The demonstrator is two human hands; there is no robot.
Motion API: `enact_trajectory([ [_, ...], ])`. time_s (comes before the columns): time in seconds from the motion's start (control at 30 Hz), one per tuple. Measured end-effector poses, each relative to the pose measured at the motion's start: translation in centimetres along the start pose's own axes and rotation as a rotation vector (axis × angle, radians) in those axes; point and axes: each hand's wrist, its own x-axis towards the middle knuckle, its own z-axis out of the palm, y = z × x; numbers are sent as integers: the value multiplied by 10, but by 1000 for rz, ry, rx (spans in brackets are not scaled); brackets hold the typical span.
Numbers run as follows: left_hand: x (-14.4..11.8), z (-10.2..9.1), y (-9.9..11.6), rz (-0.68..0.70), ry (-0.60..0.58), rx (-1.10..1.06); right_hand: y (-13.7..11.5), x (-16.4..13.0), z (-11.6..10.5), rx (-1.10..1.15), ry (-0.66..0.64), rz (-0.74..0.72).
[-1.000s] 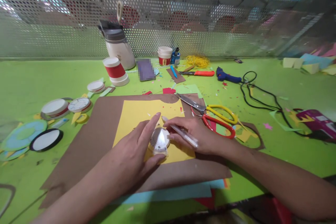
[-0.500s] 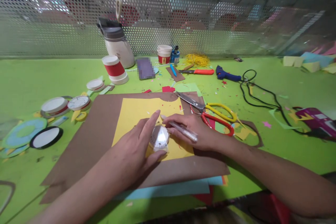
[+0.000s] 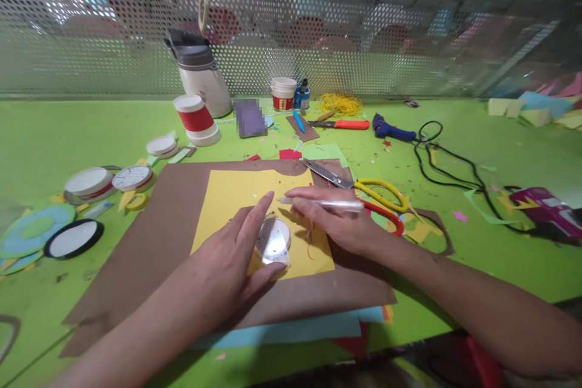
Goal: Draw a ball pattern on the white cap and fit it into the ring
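A sheet of yellow paper [image 3: 231, 194] lies on brown card [image 3: 159, 224]. On the paper rests a small round whitish disc [image 3: 273, 239] with a shiny top, possibly a lid. My left hand [image 3: 234, 248] curves round its left side, thumb at the near edge and fingers at the far edge, pressing it in place. In my right hand [image 3: 334, 221] is a pen with a clear barrel [image 3: 339, 204], pinched between thumb and fingers. Its tip points left, just beyond the disc and close to my left index fingertip. Whether the tip touches the paper I cannot tell.
Scissors [image 3: 379, 194] with yellow and red handles lie right of the paper. Behind are a knife [image 3: 350, 125], a blue glue gun [image 3: 393, 129] with a black cord, a red-and-white tub [image 3: 195, 118] and a kettle-like jug [image 3: 204, 82]. Round lids [image 3: 88, 183] sit on the left.
My right hand has shifted slightly away from the disc, and the pen has swung flatter, now nearly level. My left hand still holds the disc.
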Motion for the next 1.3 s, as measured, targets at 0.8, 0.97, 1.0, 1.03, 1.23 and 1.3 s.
enact_trajectory([
  [0.8, -3, 3, 0, -16, 8, -15, -24, -9, 6, -49, 35, 24],
  [0.97, -4, 10, -2, -33, 38, -51, -27, -11, 4, -50, -5, 6],
  [1.0, -5, 11, -3, -35, 40, -58, -27, -11, 4, -59, -5, 3],
  [1.03, -5, 12, -4, -37, 37, -64, -25, -12, 5, -75, -2, -4],
  [1.23, -7, 13, -4, -42, 35, -68, -19, -15, 10, -152, 17, 26],
  [1.3, -7, 13, -4, -48, 29, -67, -19, -15, 11, -163, 26, 23],
])
